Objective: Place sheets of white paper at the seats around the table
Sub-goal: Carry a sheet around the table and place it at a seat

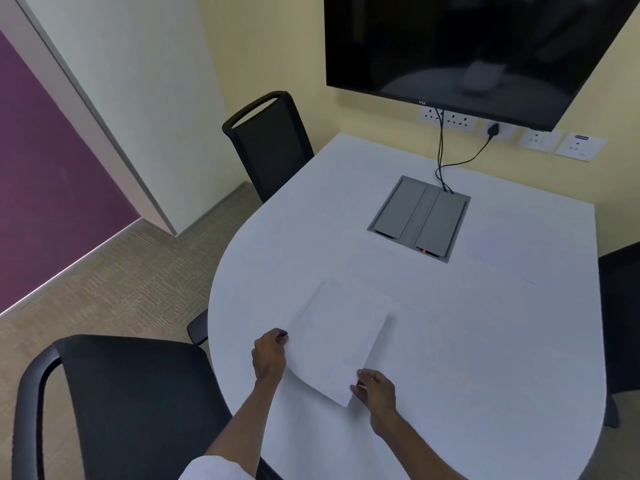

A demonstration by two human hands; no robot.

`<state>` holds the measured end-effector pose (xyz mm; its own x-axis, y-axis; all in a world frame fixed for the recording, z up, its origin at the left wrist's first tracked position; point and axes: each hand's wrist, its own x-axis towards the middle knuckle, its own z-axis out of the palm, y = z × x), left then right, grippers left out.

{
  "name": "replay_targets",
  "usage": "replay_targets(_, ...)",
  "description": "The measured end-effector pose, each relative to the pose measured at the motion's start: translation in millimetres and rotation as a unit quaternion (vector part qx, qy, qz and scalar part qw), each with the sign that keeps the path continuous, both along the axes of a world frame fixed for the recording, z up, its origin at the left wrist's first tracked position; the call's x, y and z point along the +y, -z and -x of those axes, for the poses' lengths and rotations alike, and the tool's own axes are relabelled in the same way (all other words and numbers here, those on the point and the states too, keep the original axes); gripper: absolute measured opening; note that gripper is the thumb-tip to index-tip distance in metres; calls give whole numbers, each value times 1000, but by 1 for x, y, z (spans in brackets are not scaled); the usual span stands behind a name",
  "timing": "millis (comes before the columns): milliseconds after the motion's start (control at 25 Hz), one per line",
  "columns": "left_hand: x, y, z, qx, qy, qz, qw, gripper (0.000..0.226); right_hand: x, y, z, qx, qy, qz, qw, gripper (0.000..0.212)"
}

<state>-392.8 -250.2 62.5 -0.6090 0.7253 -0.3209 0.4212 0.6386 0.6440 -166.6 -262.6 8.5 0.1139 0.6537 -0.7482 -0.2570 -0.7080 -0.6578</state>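
Note:
A sheet of white paper [337,336] hangs just above the white table [485,341], near its front left curve, with its near edge curling. My left hand [269,355] pinches the sheet's left edge. My right hand [375,389] grips its near right corner. A second white sheet [498,251] lies flat on the table at the right, faint against the surface. A black chair [138,403] stands at the near left seat, right beside my left arm.
Another black chair [270,143] stands at the far left of the table, and a third chair [620,323] shows at the right edge. A grey cable box [420,218] sits in the table's middle with cables running up to the wall sockets under a dark screen [478,46].

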Motion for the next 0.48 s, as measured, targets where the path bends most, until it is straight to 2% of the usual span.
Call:
replay_targets(280, 30, 18, 4, 22, 14, 78, 997, 19, 9, 22, 4, -4, -7, 49, 999, 5)
replay_targets(480, 47, 36, 11, 23, 12, 99, 995, 18, 19, 33, 8, -7, -18, 71, 997, 6)
